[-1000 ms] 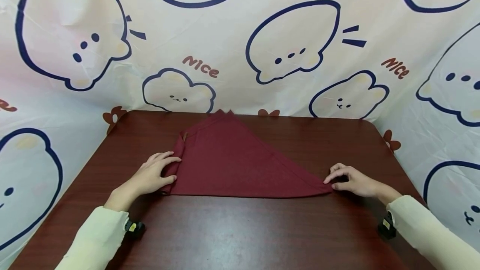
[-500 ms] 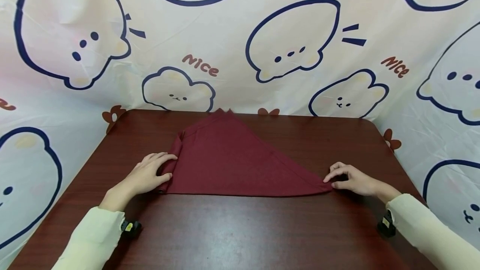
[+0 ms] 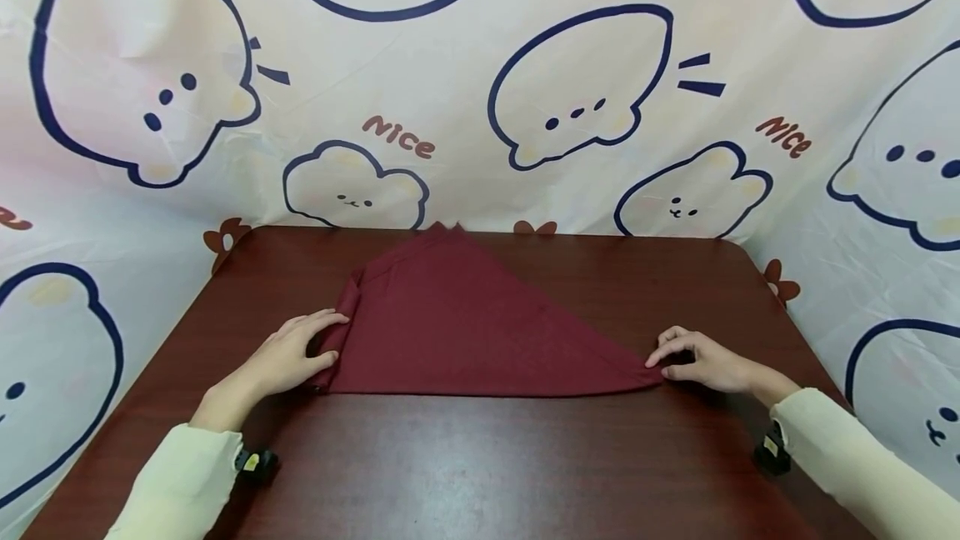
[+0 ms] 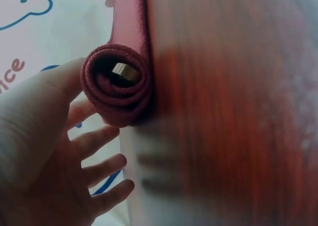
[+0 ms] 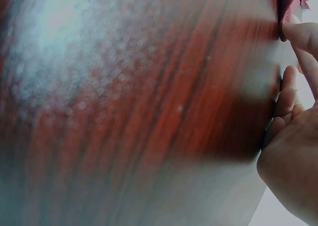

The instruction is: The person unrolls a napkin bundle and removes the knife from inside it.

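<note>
A dark red cloth (image 3: 480, 323) lies folded on the brown table, with its peak at the far side and a narrow corner at the right. Its left end is wound into a roll (image 4: 119, 94), whose near end shows a flat gold-coloured piece (image 4: 125, 72) inside. My left hand (image 3: 281, 357) holds the roll between thumb and index finger; the other fingers are spread. My right hand (image 3: 705, 361) pinches the right corner of the cloth against the table. In the right wrist view only a small bit of cloth (image 5: 289, 5) shows at the fingertips.
The dark wood table (image 3: 465, 473) reflects light near the front. A pale curtain (image 3: 450, 90) printed with cartoon outlines stands behind it and at both sides. Small black devices are strapped at the left wrist (image 3: 257, 467) and right wrist (image 3: 772, 451).
My left hand and the roll have shifted slightly left, so the flat part of the cloth reaches a little farther left. My right hand keeps its place at the corner.
</note>
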### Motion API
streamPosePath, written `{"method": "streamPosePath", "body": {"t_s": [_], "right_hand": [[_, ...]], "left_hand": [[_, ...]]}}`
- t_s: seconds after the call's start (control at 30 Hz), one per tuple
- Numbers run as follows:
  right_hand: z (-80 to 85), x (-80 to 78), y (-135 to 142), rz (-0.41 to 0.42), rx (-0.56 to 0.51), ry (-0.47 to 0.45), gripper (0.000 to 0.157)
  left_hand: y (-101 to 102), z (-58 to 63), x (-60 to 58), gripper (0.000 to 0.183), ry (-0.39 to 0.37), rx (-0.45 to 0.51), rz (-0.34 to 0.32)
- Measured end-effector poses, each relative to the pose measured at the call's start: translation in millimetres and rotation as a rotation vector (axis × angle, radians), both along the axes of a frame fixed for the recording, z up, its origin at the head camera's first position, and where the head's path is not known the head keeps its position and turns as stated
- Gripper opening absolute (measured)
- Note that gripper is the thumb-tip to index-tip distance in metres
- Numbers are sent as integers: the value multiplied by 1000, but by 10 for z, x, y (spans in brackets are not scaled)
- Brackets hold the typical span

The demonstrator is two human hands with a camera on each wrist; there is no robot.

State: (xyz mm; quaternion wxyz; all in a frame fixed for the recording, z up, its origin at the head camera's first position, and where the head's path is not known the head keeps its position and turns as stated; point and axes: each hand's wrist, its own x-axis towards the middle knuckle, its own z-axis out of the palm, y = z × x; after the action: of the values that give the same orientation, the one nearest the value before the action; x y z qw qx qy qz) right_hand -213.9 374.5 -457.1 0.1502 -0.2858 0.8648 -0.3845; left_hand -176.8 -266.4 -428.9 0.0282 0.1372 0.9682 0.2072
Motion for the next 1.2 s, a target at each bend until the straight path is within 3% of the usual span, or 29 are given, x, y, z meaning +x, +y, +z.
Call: {"method": "streamPosePath", "body": {"t_s": [0.3,0.63,0.97,1.2], "right_hand": [[24,-2,-10,13,12,2,15],[25,51,28,25,1,19,15],[37,68,30,13,23,13,15],[19,20,-15,8,33,14,16]], "left_hand": [[-119,-8,64,52,-25,1,58],[-150,-48,52,48,-28,122,-20],[-154,-30,-4,48,-12,130,-53],[-154,44,-22,48,-1,102,-51]]}}
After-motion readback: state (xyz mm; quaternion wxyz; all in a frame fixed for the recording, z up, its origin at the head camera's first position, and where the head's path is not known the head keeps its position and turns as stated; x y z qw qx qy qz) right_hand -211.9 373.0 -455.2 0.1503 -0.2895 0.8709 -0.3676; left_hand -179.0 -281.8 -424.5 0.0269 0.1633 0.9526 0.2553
